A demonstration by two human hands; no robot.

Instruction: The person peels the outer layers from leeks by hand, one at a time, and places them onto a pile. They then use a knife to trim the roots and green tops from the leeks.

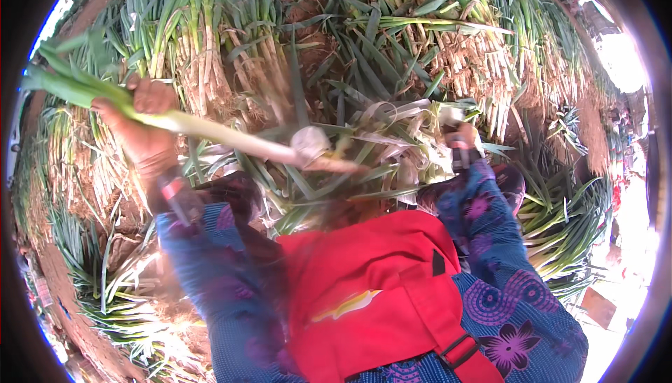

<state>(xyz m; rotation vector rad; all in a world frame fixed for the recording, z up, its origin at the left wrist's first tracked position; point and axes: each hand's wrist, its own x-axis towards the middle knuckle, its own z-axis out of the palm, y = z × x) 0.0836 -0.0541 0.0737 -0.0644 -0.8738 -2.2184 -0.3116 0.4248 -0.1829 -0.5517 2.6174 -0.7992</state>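
Note:
My left hand point(148, 127) is raised at the left, its fingers wrapped round a long green onion point(224, 136), leek-like in size. The green leaves point to the upper left, and the pale stalk slants down to the right toward a brownish root end blurred by motion. A pale, roundish patch point(310, 143) shows against the lower stalk; I cannot tell what it is. My right hand point(462, 138) is at the right, apart from the stalk, with its fingers curled. Something whitish point(451, 115) shows at its fingertips, too small to name.
Peeled leaves point(402, 141) lie heaped between my hands. Bundles of green onions point(199, 54) stand along the far left, with another bundle point(476, 61) at the far right. More onions point(567, 222) lie beside my right arm. A red bag point(371, 278) covers my lap.

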